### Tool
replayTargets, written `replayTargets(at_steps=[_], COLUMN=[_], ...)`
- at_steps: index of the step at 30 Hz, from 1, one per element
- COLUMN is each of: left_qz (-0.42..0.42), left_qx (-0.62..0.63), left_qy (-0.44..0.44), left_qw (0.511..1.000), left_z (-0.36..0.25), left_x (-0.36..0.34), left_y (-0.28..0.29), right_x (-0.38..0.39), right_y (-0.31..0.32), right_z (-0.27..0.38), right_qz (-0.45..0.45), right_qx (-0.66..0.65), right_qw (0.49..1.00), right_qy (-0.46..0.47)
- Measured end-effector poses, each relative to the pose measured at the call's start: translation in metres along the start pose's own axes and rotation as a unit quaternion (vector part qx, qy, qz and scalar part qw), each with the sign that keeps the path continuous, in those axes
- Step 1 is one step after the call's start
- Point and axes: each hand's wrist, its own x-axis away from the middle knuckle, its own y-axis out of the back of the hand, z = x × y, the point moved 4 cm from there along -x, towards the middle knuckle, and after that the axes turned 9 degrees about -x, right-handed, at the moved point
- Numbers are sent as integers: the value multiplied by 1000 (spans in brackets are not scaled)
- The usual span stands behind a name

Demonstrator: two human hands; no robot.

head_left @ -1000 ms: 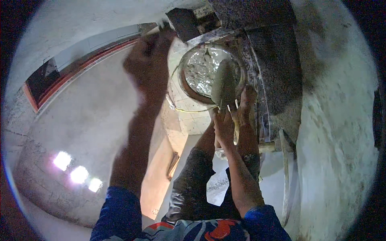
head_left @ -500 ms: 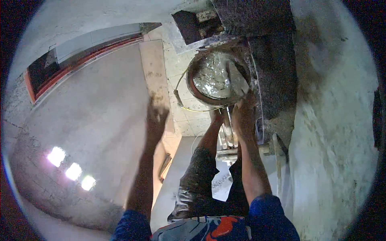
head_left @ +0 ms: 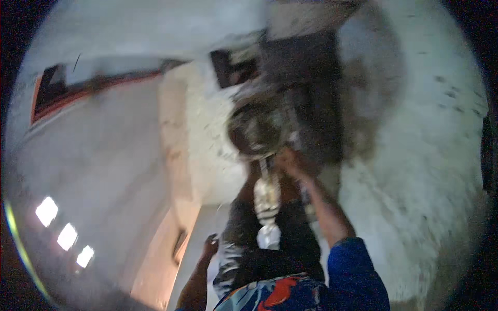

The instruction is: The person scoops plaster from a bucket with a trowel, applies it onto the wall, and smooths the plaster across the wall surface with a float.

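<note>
A round bucket [head_left: 254, 127] of wet grey mortar stands before my legs, smeared by motion. My right hand [head_left: 291, 163] is at its near right rim, fingers closed. A pale shape shows just above the fingers, too blurred to name. My left hand [head_left: 210, 246] is low beside my left thigh, away from the bucket. Its fingers are small and blurred, and no held thing shows in it.
A dark block-like surface [head_left: 319, 103] lies right of the bucket, beside a stained plaster wall [head_left: 415, 155]. On the left is a broad grey surface [head_left: 109, 150] with a tan edge [head_left: 174, 124]. A dark angular object [head_left: 233, 67] lies beyond the bucket.
My left hand has dropped from beside the tan edge to near my thigh. My right hand stays by the bucket's rim. The whole view has shifted and blurred.
</note>
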Motion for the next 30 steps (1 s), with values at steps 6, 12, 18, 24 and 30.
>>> replayTargets(at_steps=[6, 12, 18, 24, 30], left_qz=[-6, -82, -108, -116, -159], left_qx=[77, 81, 144, 159, 122], left_qy=[41, -66, -75, -75, -49], left_qw=[996, 991, 981, 977, 978], left_z=[-205, -266, -255, -264, -182], left_x=[-32, -13, 12, 23, 39], left_y=[94, 165, 190, 185, 119], right_x=[69, 146, 171, 215, 198], right_y=[147, 334, 576, 861, 663], right_z=[178, 391, 443, 382, 368], right_qz=[126, 197, 44, -395, -326], right_qx=[27, 55, -30, 330, 285], right_qw=[991, 978, 999, 853, 901], right_qy=[-48, 50, 0, -90, 8])
